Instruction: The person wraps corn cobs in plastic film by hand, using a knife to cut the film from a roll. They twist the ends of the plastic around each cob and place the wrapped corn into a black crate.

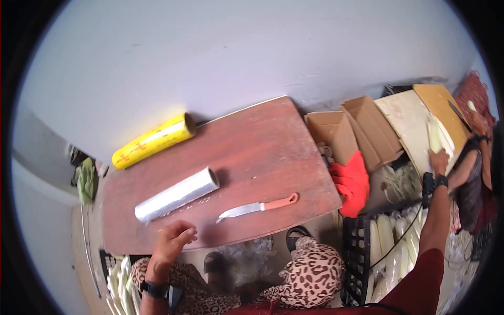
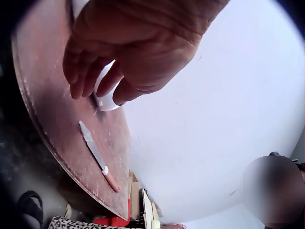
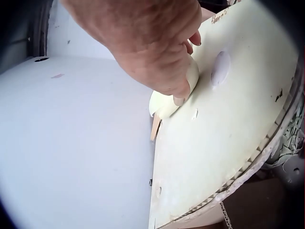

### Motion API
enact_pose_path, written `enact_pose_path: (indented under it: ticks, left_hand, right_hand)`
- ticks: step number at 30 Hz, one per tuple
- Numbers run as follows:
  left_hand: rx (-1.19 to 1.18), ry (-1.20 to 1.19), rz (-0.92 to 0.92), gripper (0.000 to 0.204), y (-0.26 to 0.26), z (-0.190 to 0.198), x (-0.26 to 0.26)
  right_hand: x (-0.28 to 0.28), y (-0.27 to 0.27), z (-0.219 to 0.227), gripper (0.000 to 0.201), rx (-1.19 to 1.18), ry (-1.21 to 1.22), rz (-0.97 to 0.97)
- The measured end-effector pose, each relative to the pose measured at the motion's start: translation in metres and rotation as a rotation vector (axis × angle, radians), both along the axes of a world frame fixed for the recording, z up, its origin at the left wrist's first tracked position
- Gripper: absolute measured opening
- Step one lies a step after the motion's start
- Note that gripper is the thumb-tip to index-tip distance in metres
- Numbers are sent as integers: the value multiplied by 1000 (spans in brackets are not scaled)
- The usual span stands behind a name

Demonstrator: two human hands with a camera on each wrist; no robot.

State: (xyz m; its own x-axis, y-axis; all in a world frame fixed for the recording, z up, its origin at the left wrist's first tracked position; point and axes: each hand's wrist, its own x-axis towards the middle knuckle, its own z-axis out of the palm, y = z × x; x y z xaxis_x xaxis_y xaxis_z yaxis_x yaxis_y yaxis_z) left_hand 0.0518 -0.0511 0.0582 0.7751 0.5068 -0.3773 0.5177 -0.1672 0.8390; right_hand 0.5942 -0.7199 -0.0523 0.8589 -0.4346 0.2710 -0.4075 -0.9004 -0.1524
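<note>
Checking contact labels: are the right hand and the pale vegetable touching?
Touching. The right wrist view shows the right hand holding the pale vegetable, a fingertip against its side.

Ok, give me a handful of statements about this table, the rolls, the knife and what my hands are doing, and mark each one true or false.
1. The knife lies on the red-brown table. True.
2. The knife has a black handle. False: its handle is orange.
3. The yellow roll lies nearer the wall than the clear film roll does. True.
4. Your left hand has a grip on the knife. False: it holds nothing, its fingers loosely bent, and the knife lies apart from it.
5. Your right hand holds a pale vegetable on a pale board. True.
</note>
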Motion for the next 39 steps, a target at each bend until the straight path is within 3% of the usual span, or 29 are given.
enact_pose_path:
  ticks: [4, 6, 9, 13, 16, 20, 22, 27, 31, 34, 35, 38, 39]
  left_hand:
    - [105, 98, -173, 24, 1, -12, -1]
    - [116, 107, -224, 25, -4, -14, -1]
    - [158, 103, -305, 26, -10, -10, 1]
    - [373, 64, -452, 29, -22, 4, 3]
    - [578, -63, -493, 41, -40, 19, 12]
    - [781, -397, -453, 65, -52, 40, 30]
    - [761, -488, -426, 74, -57, 53, 37]
    - [681, -726, -430, 91, -56, 66, 36]
    - [746, -852, -428, 96, -55, 52, 22]
    - [682, -686, -464, 91, -40, 29, 4]
    - [734, -701, -390, 79, -33, 18, -3]
    - [633, -673, -192, 65, -15, -9, -25]
    - [550, -765, -118, 51, -10, -10, -30]
  right_hand:
    - [12, -11, -10, 65, 70, -111, 151]
    - [25, -20, -15, 55, 0, -160, 138]
    - [17, -14, 18, 46, 653, 73, 108]
    - [-43, 44, 54, 37, 1015, -82, 349]
    - [-111, 126, 106, 36, 935, 27, 595]
    - [-188, 232, 147, 34, 700, 134, 1158]
    - [-239, 290, 174, 36, 633, 290, 1271]
    - [-319, 390, 204, 43, 325, 362, 1728]
    - [-372, 438, 225, 45, 291, 411, 1840]
    - [-392, 463, 238, 45, 358, 470, 1813]
    - [-398, 470, 242, 45, 399, 495, 1795]
    - [-413, 487, 255, 44, 562, 607, 1618]
    - [-417, 493, 259, 43, 640, 636, 1583]
